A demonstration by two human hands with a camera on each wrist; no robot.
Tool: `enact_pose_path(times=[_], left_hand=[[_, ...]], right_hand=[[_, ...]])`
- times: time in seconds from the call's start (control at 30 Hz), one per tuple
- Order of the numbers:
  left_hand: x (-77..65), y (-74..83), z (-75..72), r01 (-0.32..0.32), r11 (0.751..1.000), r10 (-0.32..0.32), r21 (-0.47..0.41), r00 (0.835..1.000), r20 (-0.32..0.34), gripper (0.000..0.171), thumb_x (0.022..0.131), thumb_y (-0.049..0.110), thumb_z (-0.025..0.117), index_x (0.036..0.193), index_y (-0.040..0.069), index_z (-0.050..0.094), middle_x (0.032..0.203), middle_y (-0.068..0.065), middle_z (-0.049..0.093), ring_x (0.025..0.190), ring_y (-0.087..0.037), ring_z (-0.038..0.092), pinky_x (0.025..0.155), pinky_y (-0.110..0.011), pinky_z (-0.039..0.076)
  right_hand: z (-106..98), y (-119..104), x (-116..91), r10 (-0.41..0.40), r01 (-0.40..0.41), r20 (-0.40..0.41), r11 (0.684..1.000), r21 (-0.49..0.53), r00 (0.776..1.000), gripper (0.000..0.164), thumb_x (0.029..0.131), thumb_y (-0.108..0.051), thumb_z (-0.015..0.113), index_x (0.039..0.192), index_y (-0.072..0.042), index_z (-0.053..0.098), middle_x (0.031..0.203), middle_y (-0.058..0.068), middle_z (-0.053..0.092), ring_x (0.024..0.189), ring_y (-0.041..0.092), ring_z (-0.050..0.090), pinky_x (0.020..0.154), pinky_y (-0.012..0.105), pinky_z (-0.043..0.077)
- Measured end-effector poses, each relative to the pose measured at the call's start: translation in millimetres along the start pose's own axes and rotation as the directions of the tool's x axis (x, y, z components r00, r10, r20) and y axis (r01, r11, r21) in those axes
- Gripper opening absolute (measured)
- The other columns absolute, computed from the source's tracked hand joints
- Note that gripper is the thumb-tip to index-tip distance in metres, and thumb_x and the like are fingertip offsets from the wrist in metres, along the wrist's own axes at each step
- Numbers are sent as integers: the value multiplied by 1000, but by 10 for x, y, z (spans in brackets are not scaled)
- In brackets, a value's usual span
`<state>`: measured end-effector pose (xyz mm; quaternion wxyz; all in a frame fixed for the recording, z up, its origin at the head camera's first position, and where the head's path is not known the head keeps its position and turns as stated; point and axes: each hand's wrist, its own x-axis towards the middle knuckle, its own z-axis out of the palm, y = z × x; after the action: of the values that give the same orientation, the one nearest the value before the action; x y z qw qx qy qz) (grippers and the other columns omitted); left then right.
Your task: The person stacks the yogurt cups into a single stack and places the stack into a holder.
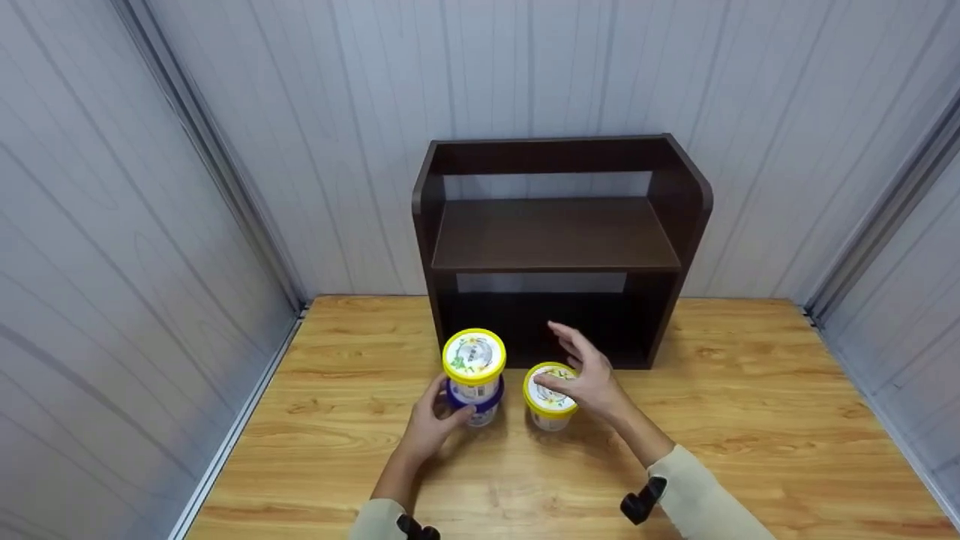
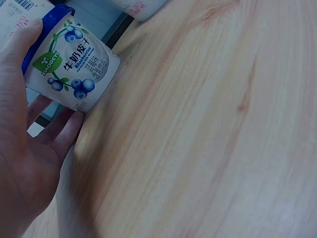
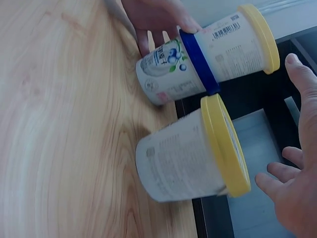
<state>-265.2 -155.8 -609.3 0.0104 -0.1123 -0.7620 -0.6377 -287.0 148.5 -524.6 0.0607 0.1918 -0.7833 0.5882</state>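
My left hand [image 1: 429,426] grips a white tub with a dark blue lid [image 1: 484,412], thumb at the lid's rim and fingers round the far side. Blueberries and green leaves are printed on this blue-lidded tub [image 2: 77,64], seen close up in the left wrist view. A yellow-lidded tub [image 1: 474,354] is stacked upright on top of it. To the right stands a second yellow-lidded tub [image 1: 550,421] on the table. Over its right side my right hand [image 1: 598,381] hovers, thumb and fingers spread, holding nothing; the right wrist view shows these fingers [image 3: 282,171] apart from the yellow lid.
A dark brown two-tier shelf [image 1: 559,234] stands behind the tubs against the back wall [image 1: 525,67]. Its lower compartment opens toward me. The wood-grain table [image 1: 750,420] runs between pale panelled side walls.
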Motion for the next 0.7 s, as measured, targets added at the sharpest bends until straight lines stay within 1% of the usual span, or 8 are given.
enact_pose_path(times=[0.17, 0.27, 0.37, 0.5, 0.57, 0.7], left_hand=[[2, -25, -6, 8, 1000, -8, -10, 1000, -1, 77, 90, 22, 79, 154, 14, 38, 145, -16, 50, 132, -35, 50, 114, -49, 39], [-1, -17, -6, 15, 1000, -15, 2, 1000, -3, 78, 90, 23, 79, 155, 12, 36, 145, -17, 49, 131, -36, 51, 113, -50, 39], [2, -14, -10, 25, 1000, -25, 11, 1000, -5, 80, 89, 20, 79, 155, 9, 36, 144, -20, 49, 130, -38, 51, 113, -51, 39], [7, -16, -14, 27, 1000, -27, 5, 1000, -3, 80, 89, 17, 79, 155, 5, 35, 144, -23, 49, 130, -41, 51, 113, -53, 39], [4, -6, -10, 29, 1000, -29, 7, 1000, -3, 80, 89, 18, 79, 155, 6, 35, 145, -22, 48, 130, -40, 51, 113, -52, 39], [-1, 1, 4, 22, 1000, -22, -1, 1000, -7, 80, 90, 20, 79, 156, 9, 35, 146, -20, 48, 131, -37, 51, 113, -50, 39]], right_hand=[[-91, 58, -57, -12, 11, -10, 999, -36, 1000, 88, 75, -20, 92, 151, -14, 47, 156, 5, 44, 143, 35, 40, 112, 63, 35], [-124, 106, -98, -17, 16, -1, 998, -61, 1000, 88, 76, -24, 91, 151, -14, 47, 156, 4, 44, 144, 34, 39, 112, 62, 35], [-132, 152, -137, -20, 21, 13, 997, -74, 1000, 88, 76, -26, 91, 151, -12, 47, 155, 5, 45, 143, 36, 39, 112, 63, 35], [-118, 214, -195, -24, 26, 37, 998, -65, 999, 87, 75, -25, 92, 149, -10, 49, 151, 9, 47, 141, 42, 39, 111, 63, 36], [-108, 247, -229, -20, 22, 44, 998, -50, 999, 86, 74, -23, 93, 148, -11, 50, 149, 10, 47, 140, 42, 39, 111, 62, 36], [-89, 326, -294, -11, 12, 37, 1000, -27, 999, 86, 73, -19, 93, 147, -14, 51, 145, 9, 46, 139, 35, 40, 113, 57, 37]])
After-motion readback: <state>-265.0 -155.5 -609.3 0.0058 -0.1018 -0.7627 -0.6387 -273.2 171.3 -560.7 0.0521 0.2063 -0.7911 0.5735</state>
